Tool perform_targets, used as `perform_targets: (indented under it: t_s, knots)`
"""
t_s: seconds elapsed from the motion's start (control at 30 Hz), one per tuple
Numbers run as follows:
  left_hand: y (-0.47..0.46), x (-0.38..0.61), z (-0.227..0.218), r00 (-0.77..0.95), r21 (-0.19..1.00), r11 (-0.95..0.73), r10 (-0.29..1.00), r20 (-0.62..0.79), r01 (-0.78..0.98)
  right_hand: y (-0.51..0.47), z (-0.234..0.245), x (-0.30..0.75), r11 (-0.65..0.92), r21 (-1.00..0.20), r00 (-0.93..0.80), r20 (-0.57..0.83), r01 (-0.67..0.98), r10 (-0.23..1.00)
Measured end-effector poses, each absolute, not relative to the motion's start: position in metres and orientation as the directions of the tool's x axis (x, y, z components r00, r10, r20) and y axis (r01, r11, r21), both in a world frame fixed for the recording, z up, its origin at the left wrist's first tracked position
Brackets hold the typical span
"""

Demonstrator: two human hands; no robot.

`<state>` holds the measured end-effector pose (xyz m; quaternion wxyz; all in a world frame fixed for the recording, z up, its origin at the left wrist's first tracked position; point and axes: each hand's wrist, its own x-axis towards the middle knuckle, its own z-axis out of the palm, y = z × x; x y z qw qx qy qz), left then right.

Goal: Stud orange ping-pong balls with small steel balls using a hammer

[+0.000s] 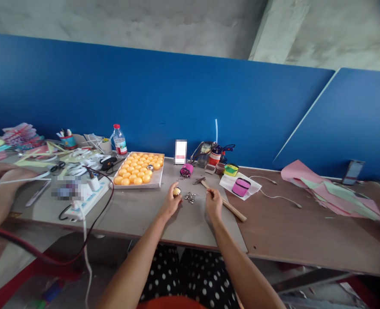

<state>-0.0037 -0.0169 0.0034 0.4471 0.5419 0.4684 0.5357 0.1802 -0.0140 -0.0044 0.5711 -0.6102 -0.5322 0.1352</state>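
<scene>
While the left hand (169,203) grips a ball (177,192), right hand (214,201) curls — contents unclear — near mat edge (236,229).

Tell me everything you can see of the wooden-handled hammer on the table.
The wooden-handled hammer has a dark, metal-looking head and a straight, pale handle. It lies slantwise, head away from the person, handle end toward the near right, crossing from the grey work surface out over the brown tabletop. The person's right hand hides part of the handle; whether they touch cannot be told.
</scene>
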Motion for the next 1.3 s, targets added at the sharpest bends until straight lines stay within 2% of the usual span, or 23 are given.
perform_targets:
  t_s: [0.07, 0.17, 0.27, 0.37, 0.53, 0.63, 0.8, 0.9, 1.03, 1.17, 1.3]
  knots:
    - [-0.017, -0.003, 0.004, -0.024, 0.989, -0.146, 0.989, 0.147, 0.018, -0.012, -0.001, 0.187, 0.114, -0.735, 0.384, 0.473, 0.668, 0.793]
    - [-0.017, -0.002, 0.005, -0.014, 0.992, -0.126, 0.992, 0.126, -0.020, -0.011, 0.003, 0.197, -0.086, -0.501, 0.339, 0.439, 0.861, 0.832]
    - [-0.017, -0.001, 0.005, 0.003, 0.990, -0.120, 0.993, 0.121, -0.070, -0.013, 0.002, 0.207, -0.197, -0.302, 0.308, 0.383, 0.933, 0.871]
    - [-0.016, -0.001, 0.004, 0.015, 0.988, -0.130, 0.991, 0.132, -0.081, -0.013, -0.004, 0.213, -0.214, -0.219, 0.284, 0.373, 0.952, 0.883]
    - [-0.016, -0.001, 0.001, 0.021, 0.988, -0.142, 0.989, 0.144, -0.064, -0.015, -0.008, 0.211, -0.222, -0.166, 0.270, 0.386, 0.961, 0.882]
    - [-0.015, -0.001, 0.000, 0.022, 0.987, -0.145, 0.989, 0.147, -0.066, -0.019, -0.004, 0.210, -0.179, -0.183, 0.245, 0.456, 0.967, 0.856]
    - [-0.013, -0.001, -0.001, -0.015, 0.989, -0.118, 0.993, 0.117, -0.092, -0.026, 0.003, 0.210, 0.006, -0.244, 0.166, 0.677, 0.970, 0.717]
    - [-0.012, -0.002, -0.001, -0.032, 0.986, -0.128, 0.992, 0.125, -0.108, -0.028, 0.002, 0.205, 0.128, -0.246, 0.103, 0.745, 0.961, 0.660]
    - [-0.015, -0.002, 0.003, -0.042, 0.981, -0.160, 0.987, 0.156, -0.112, -0.029, -0.001, 0.201, 0.243, -0.245, 0.030, 0.759, 0.939, 0.650]
    - [-0.017, -0.003, 0.006, -0.040, 0.981, -0.157, 0.987, 0.153, -0.113, -0.030, -0.001, 0.202, 0.265, -0.269, 0.038, 0.764, 0.926, 0.644]
    - [-0.015, -0.004, 0.002, -0.052, 0.984, -0.148, 0.988, 0.143, -0.095, -0.031, 0.002, 0.201, 0.332, -0.209, -0.101, 0.691, 0.920, 0.716]
